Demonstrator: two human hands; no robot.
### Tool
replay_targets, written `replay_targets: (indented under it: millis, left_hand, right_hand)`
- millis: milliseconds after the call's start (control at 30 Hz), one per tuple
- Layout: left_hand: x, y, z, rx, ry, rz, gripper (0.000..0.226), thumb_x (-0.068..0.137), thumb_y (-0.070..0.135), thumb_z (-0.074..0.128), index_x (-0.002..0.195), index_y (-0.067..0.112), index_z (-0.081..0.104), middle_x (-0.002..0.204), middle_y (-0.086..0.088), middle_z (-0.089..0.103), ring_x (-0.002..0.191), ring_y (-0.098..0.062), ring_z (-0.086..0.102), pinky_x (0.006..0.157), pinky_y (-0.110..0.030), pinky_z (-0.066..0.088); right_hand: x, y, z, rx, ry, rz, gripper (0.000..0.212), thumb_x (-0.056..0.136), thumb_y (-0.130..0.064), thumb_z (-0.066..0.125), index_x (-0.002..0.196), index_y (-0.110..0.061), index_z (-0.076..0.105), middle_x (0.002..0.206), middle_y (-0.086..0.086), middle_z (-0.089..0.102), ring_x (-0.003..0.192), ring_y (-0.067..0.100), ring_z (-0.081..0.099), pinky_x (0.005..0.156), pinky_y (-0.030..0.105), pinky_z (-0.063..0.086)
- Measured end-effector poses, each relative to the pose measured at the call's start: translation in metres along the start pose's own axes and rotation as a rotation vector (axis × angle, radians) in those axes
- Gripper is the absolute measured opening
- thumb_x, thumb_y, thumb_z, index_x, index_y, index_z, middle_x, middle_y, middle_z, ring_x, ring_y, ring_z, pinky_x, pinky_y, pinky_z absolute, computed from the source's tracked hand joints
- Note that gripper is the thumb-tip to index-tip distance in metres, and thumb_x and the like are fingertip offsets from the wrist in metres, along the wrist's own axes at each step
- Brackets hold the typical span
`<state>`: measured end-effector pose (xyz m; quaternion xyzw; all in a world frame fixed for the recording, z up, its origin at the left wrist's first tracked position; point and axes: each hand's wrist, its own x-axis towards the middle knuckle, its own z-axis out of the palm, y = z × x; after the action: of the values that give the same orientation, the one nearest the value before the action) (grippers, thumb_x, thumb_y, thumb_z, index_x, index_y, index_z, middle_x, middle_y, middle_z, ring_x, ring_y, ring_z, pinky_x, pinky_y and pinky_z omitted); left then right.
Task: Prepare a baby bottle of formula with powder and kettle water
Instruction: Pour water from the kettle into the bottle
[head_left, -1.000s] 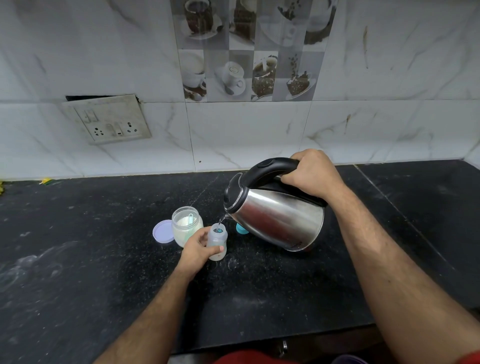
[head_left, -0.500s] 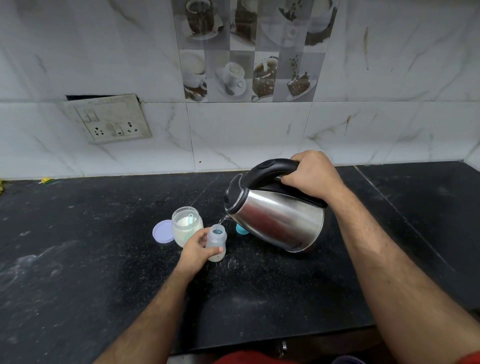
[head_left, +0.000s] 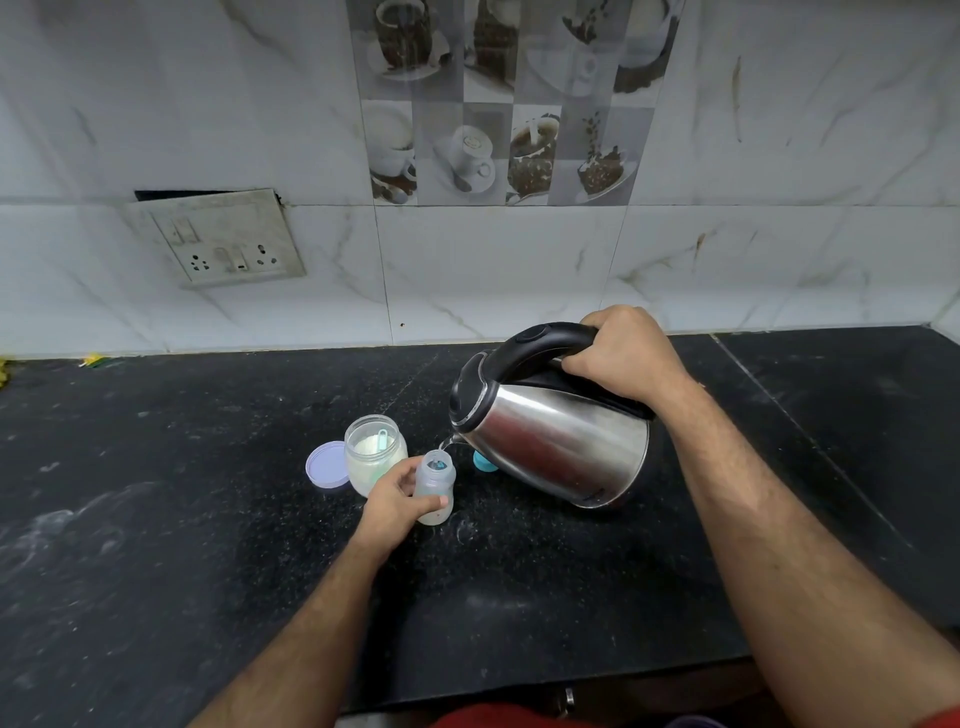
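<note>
Midway, the right hand (head_left: 621, 353) gripped the tilted kettle (head_left: 550, 441), pouring into the baby bottle (head_left: 435, 486) clasped upright by the left hand (head_left: 395, 504) on the surface (head_left: 156, 519). Powder jar (head_left: 375, 460) stood open at ten o'clock; capping apparently remained.

A home kitchen is showing here. A black speckled stone surface (head_left: 208, 519) is running wall to wall, dusted with pale smears, and meeting a backsplash of white marbled tiles (head_left: 779, 156) along its far edge. One decorative tile panel (head_left: 498, 104) above the middle of that edge is displaying printed coffee cups and beans. A grimy switch-and-socket plate (head_left: 223, 239) is sitting crooked on the wall over the far left part. A steel electric kettle (head_left: 550, 441) with a black handle is being tilted over the surface's middle.
</note>
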<state>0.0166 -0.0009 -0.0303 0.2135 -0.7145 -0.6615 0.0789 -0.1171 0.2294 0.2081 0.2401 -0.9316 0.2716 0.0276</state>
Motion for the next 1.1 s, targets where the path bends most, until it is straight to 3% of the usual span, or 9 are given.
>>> replay_targets:
  millis: [467, 633, 900, 1100]
  left_hand:
    - [0.007, 0.001, 0.005, -0.028, -0.005, 0.005, 0.06, 0.07, -0.003, 0.083, 0.123, 0.012, 0.06, 0.115, -0.005, 0.071, 0.108, -0.021, 0.067, 0.094, -0.035, 0.053]
    - [0.008, 0.007, 0.009, -0.056, -0.022, 0.021, 0.063, 0.065, 0.006, 0.086, 0.122, 0.015, 0.061, 0.114, -0.004, 0.072, 0.107, -0.02, 0.068, 0.094, -0.036, 0.054]
    - [0.014, 0.014, 0.018, -0.098, -0.015, 0.034, 0.058, 0.07, -0.006, 0.081, 0.121, 0.014, 0.061, 0.116, -0.004, 0.072, 0.109, -0.019, 0.068, 0.095, -0.033, 0.053]
    - [0.018, 0.015, 0.023, -0.109, 0.009, 0.036, 0.056, 0.071, -0.006, 0.081, 0.119, 0.014, 0.061, 0.116, -0.005, 0.071, 0.11, -0.021, 0.067, 0.096, -0.035, 0.053]
  right_hand:
    - [0.006, 0.01, 0.012, 0.033, -0.022, 0.02, 0.027, 0.069, -0.023, 0.073, 0.054, -0.014, 0.053, 0.05, -0.001, 0.049, 0.051, 0.019, 0.044, 0.05, 0.029, 0.032]
    - [0.01, 0.014, 0.013, 0.063, -0.027, 0.022, 0.027, 0.071, -0.023, 0.074, 0.056, -0.011, 0.054, 0.051, 0.0, 0.05, 0.051, 0.019, 0.044, 0.051, 0.029, 0.032]
    - [0.019, 0.02, 0.016, 0.086, -0.029, 0.017, 0.024, 0.071, -0.019, 0.074, 0.061, -0.005, 0.058, 0.053, 0.001, 0.05, 0.051, 0.019, 0.044, 0.051, 0.029, 0.032]
    - [0.032, 0.034, 0.01, 0.292, 0.033, 0.095, 0.019, 0.07, -0.011, 0.071, 0.068, 0.003, 0.058, 0.053, 0.003, 0.045, 0.047, 0.017, 0.04, 0.051, 0.028, 0.032]
